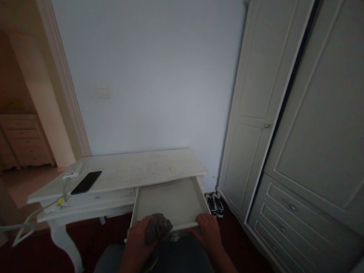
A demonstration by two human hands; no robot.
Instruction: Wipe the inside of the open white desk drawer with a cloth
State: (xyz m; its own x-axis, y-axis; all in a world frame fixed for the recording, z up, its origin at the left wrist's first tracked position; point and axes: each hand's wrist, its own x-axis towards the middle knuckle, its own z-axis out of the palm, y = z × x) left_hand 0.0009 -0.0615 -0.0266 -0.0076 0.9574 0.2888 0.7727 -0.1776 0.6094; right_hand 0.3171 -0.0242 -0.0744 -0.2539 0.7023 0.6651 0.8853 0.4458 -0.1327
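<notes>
My left hand (138,239) is closed around a crumpled grey cloth (157,229), held at the front left of a pulled-out drawer (172,201). Part of the cloth bulges out past my fingers, close to the drawer's front panel. My right hand (208,230) grips the front right corner of that drawer, fingers over the top edge and thumb below on the outer face. The drawer extends from a white desk (159,165) toward my lap. Its pale inside bottom shows between my hands.
On the desk's left lie a black phone (86,182) and a white power strip (73,171) with a cable. Black-and-white shoes (214,205) sit on the dark red floor. A white wardrobe (248,141) stands at the right, with a light switch (103,92) on the wall.
</notes>
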